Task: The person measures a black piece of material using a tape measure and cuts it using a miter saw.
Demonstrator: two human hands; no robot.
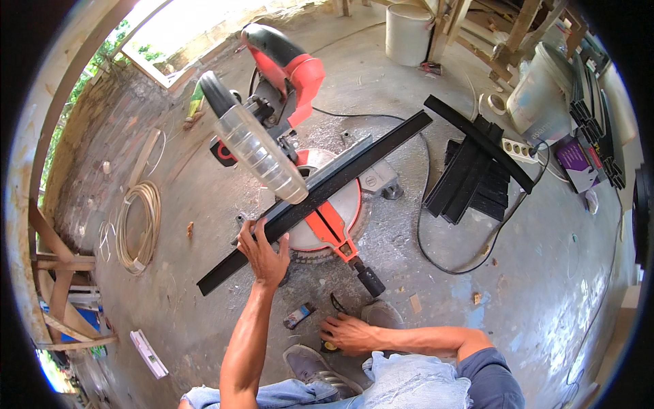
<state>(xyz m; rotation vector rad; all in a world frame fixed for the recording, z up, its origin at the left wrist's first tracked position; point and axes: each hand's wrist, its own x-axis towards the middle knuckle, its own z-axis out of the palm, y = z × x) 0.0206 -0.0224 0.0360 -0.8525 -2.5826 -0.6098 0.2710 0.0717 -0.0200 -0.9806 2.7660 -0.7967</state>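
Note:
A long black profile [354, 163] lies slantwise across the base of a red and black mitre saw [300, 75], whose head is raised. My left hand [262, 258] grips the profile left of the clear blade guard [262, 151], fingers over it and thumb on the near side. Down on the floor between my shoes, my right hand [349, 334] is closed around a small yellow and black thing that looks like a tape measure [330, 346], mostly hidden under the fingers. A small box with a blue label [297, 315] lies beside that hand.
Black profile offcuts [470, 177] are piled at the right, near a power strip [519, 150]. A black cable [436, 262] loops over the floor. Coiled cable [138, 225] lies at the left. Buckets [409, 34] and timber stand at the back.

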